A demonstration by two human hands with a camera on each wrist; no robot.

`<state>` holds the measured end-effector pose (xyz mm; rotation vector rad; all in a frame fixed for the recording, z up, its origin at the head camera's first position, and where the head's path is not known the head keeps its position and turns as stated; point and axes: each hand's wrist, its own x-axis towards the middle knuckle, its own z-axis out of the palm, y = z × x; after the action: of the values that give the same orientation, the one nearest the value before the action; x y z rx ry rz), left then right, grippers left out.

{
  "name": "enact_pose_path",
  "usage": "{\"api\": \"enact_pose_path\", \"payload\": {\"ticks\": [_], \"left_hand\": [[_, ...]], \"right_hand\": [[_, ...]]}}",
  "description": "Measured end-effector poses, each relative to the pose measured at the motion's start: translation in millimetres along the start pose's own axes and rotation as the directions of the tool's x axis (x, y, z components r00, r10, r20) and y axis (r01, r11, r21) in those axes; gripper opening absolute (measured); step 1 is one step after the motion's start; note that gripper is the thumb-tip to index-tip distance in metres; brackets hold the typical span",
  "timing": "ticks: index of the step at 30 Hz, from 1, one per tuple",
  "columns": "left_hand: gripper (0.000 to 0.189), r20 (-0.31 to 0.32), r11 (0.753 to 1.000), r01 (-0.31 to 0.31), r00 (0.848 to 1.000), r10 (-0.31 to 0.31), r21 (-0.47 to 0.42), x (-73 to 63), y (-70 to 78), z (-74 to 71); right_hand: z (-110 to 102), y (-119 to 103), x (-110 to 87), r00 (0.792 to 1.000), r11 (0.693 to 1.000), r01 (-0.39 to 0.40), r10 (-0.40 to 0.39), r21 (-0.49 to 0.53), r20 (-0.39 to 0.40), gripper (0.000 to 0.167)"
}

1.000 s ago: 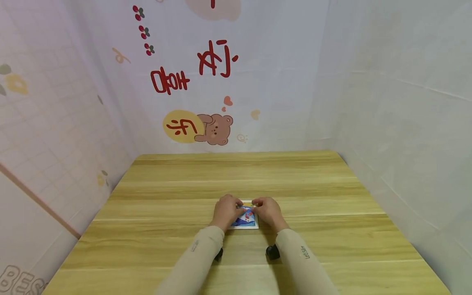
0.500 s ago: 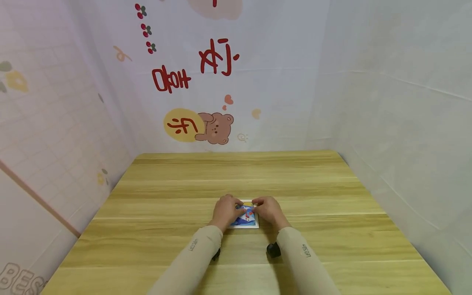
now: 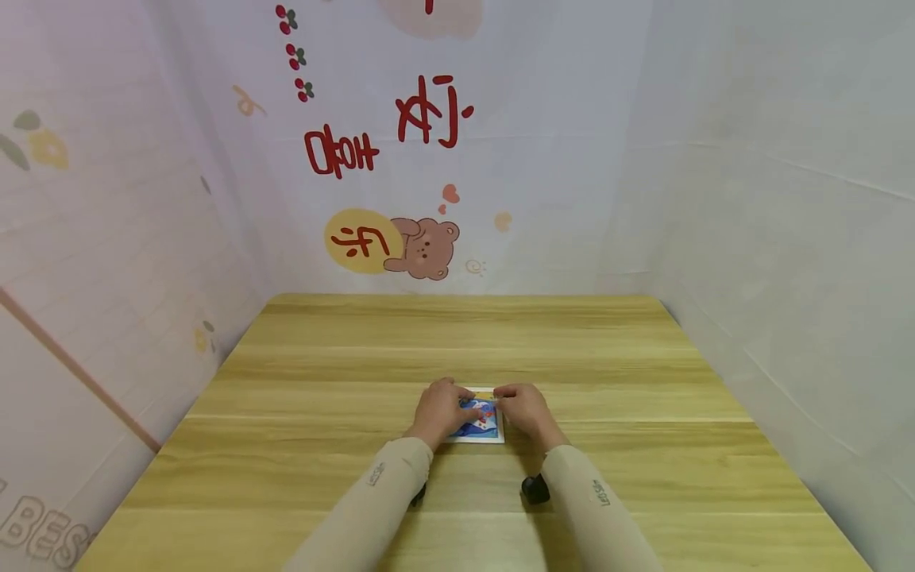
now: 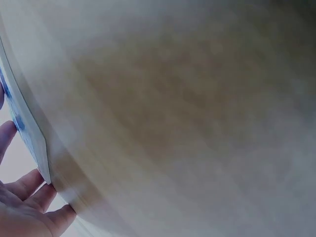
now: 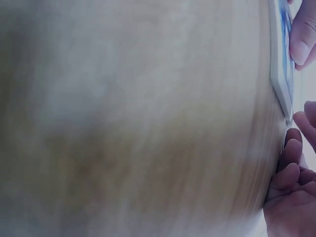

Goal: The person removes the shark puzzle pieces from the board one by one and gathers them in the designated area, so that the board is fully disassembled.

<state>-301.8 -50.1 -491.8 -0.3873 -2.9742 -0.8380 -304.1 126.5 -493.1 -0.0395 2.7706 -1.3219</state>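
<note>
A small flat picture board (image 3: 475, 431) with a white border and a blue, white and yellow picture lies on the table. My left hand (image 3: 436, 411) holds its left side, the thumb over the picture and the fingers by the far edge. At the far right corner, my right hand (image 3: 527, 411) holds the board's edge between thumb and forefinger. In the left wrist view, fingers (image 4: 25, 183) meet the corner of the board (image 4: 37, 143). The right wrist view shows curled fingers (image 5: 290, 153) on the tabletop below the board's corner (image 5: 279, 69). My hands cover parts of the picture.
The wood-grain table (image 3: 343, 349) extends around the board on every side. Pale printed cloth walls (image 3: 557, 159) enclose its back and sides. A black wrist device (image 3: 534, 489) shows beneath the right sleeve (image 3: 596, 508).
The right thumb and forefinger have shifted slightly right, from over the picture to the board's edge. My left thumb reaches a little farther over the picture. The head view has turned slightly left.
</note>
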Motion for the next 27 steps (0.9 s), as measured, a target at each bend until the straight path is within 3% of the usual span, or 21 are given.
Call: {"api": "enact_pose_path", "payload": {"ticks": [9,18,27], "left_hand": [[0.036,0.015,1.0,-0.005,1.0,0.005,0.005,4.3,-2.3,-2.0],[0.036,0.02,1.0,0.002,1.0,-0.002,-0.006,2.3,-1.4,-0.8],[0.036,0.021,1.0,0.006,1.0,-0.005,-0.005,1.4,-1.5,-0.4]], "right_hand": [[-4.0,-3.4,4.1,0.997,0.998,0.013,-0.009,-0.059,0.074,0.031],[-12.2,-4.7,3.9,0.984,0.999,-0.02,0.012,0.038,0.179,0.034],[-9.2,-4.1,3.0,0.983,0.993,-0.058,0.038,0.107,0.18,0.032]]}}
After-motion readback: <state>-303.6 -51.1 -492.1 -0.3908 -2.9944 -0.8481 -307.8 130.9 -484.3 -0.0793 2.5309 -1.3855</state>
